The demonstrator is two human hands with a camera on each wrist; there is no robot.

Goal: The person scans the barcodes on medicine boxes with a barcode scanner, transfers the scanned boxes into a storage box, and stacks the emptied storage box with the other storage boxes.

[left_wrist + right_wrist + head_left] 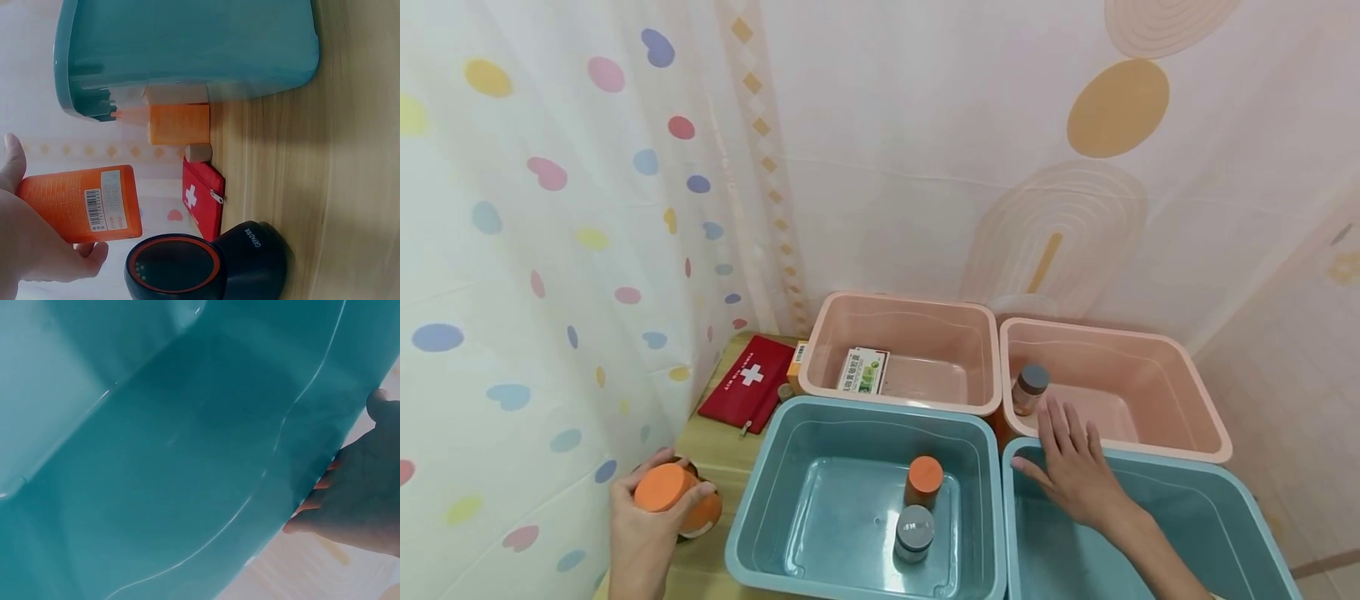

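Left hand (642, 523) is covering part of the orange bottle (75, 203); label (114, 200) print is blurring. Left pink bin (925, 333) is hiding some of the orange box (795, 371). Bottom edges are cutting off right blue bin (1060, 554), black device (253, 265).

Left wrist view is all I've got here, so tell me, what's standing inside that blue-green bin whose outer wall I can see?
Observer: In the head view, the blue-green bin holds two bottles: an orange-capped bottle and a gray-capped bottle.
Operator: What about the top of the orange bottle my left hand holds? I only get its side.
Observer: Seen from above, its round top is orange.
Operator: And the right hand?
Observer: It's at the far rim of the neighboring bin, fingers extended over it; I can't tell how firmly it touches.
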